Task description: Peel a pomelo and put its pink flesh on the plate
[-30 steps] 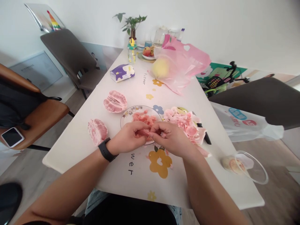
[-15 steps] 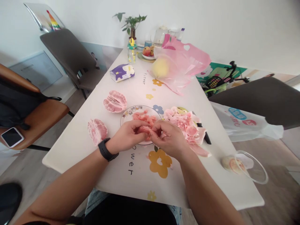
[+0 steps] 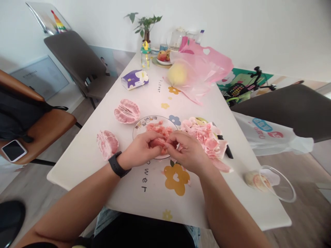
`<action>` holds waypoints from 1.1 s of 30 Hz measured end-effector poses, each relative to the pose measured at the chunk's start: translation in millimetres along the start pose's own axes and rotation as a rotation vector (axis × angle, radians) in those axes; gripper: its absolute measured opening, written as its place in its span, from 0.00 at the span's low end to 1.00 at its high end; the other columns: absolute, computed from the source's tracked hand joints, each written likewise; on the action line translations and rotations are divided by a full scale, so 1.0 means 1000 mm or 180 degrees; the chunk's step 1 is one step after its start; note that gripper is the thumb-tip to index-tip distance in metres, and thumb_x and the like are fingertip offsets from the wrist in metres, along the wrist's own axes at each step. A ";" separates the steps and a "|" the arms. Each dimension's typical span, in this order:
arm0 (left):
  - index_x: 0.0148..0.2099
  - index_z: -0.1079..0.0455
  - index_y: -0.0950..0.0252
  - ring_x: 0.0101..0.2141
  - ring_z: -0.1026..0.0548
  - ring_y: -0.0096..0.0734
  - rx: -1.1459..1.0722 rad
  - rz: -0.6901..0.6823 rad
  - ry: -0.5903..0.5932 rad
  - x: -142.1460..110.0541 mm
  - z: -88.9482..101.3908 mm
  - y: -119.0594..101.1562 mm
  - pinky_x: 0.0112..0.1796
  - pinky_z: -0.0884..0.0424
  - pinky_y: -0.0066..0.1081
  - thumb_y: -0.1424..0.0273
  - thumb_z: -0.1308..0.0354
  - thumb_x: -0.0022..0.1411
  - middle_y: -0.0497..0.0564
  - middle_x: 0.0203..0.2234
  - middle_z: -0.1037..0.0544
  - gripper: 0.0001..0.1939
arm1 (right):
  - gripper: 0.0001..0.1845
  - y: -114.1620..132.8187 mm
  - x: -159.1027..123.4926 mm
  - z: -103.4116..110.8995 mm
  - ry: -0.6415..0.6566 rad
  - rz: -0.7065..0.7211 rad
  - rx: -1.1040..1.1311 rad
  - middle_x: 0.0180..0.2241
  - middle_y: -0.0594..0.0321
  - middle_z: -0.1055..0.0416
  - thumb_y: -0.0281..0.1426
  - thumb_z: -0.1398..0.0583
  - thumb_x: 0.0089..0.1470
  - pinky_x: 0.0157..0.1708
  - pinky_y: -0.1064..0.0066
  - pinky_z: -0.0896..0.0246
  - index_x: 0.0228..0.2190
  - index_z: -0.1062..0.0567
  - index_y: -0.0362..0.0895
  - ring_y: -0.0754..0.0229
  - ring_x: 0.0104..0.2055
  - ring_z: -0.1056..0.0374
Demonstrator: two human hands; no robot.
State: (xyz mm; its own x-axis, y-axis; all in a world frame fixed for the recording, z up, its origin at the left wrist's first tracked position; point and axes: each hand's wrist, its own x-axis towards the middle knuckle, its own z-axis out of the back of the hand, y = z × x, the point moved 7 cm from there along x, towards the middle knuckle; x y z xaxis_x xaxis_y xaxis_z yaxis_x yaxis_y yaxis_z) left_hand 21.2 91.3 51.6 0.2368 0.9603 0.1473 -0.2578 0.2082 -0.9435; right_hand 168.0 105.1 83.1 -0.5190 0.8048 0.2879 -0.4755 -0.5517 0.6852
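Observation:
My left hand (image 3: 138, 150) and my right hand (image 3: 188, 152) meet over a round white plate (image 3: 141, 128) with a printed rim. Between their fingertips they pinch a piece of pink pomelo flesh (image 3: 159, 142). More torn pulp (image 3: 158, 129) lies on the plate. Just left of the plate rest two peeled pomelo segment clusters (image 3: 127, 111) (image 3: 107, 145). A heap of pink pomelo membrane (image 3: 205, 137) lies to the right, close to my right hand. A black watch (image 3: 116, 164) circles my left wrist.
The white flower-print table (image 3: 90, 162) also holds a black-handled knife (image 3: 227, 151), a tissue pack (image 3: 134, 79), a yellow pomelo in a pink bag (image 3: 178, 73), fruit on a plate (image 3: 162, 57), and a clear lid (image 3: 278, 184). Chairs stand on both sides.
Both hands have shifted slightly up the frame, staying over the plate. They still pinch the pomelo flesh, and the fingers have closed in a little around it.

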 end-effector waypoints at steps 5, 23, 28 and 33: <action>0.41 0.20 0.62 0.34 0.24 0.36 -0.0564 0.0204 0.0168 -0.001 -0.004 0.001 0.34 0.27 0.34 0.70 0.38 0.58 0.50 0.30 0.20 0.08 | 0.10 -0.003 -0.002 -0.003 0.0015 -0.0103 0.0033 0.27 0.68 0.33 0.30 0.38 0.59 0.26 0.73 0.44 0.27 0.34 0.47 0.64 0.27 0.39; 0.34 0.30 0.65 0.28 0.35 0.26 -0.1604 0.0453 0.0209 0.003 0.000 0.007 0.32 0.39 0.29 0.65 0.36 0.63 0.45 0.26 0.32 0.10 | 0.10 0.028 -0.012 -0.005 -0.0768 0.0895 -0.0296 0.27 0.67 0.32 0.23 0.42 0.55 0.28 0.71 0.39 0.28 0.35 0.48 0.63 0.28 0.35; 0.31 0.30 0.65 0.28 0.36 0.24 -0.2169 0.0473 0.0000 0.004 0.005 0.011 0.31 0.38 0.28 0.67 0.34 0.62 0.46 0.27 0.33 0.11 | 0.08 0.007 -0.015 0.013 -0.1058 0.0318 0.0705 0.36 0.62 0.24 0.24 0.40 0.58 0.35 0.66 0.30 0.31 0.32 0.49 0.59 0.37 0.27; 0.31 0.29 0.65 0.28 0.33 0.24 -0.2661 0.0583 -0.0037 0.005 0.005 0.015 0.30 0.36 0.26 0.68 0.32 0.60 0.46 0.27 0.31 0.10 | 0.05 -0.020 -0.019 0.038 -0.0915 -0.0511 0.0690 0.34 0.62 0.24 0.29 0.39 0.58 0.29 0.68 0.33 0.31 0.30 0.48 0.60 0.32 0.28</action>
State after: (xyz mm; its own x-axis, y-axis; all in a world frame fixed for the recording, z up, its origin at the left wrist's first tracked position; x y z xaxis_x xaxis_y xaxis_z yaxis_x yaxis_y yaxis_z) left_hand 13.6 100.2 39.5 0.2481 0.9683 -0.0302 0.4856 -0.1513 -0.8610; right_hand 214.3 109.5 89.8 -0.2155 0.9225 0.3202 -0.3575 -0.3797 0.8532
